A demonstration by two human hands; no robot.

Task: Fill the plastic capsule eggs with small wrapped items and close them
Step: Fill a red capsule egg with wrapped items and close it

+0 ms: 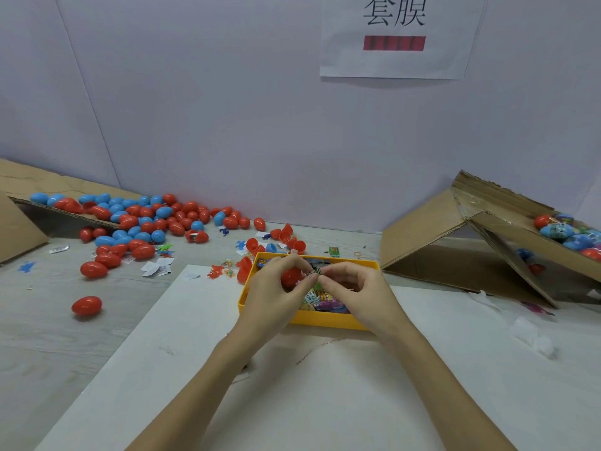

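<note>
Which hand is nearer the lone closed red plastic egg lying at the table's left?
Left. The left hand is over the yellow plastic tray, holding a red capsule piece, right of the lone closed red plastic egg. The right hand pinches a small wrapped item further right.

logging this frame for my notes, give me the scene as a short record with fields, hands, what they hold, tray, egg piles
left hand: holds a red egg piece over the yellow tray
right hand: pinches a small wrapped item beside the red egg piece
yellow tray: holds colourful wrapped packets
loose eggs: red and blue pile at left, spilling off a cardboard flap
right cardboard box: tipped, with wrapped eggs inside
lone red egg: closed, on the table at left
</note>
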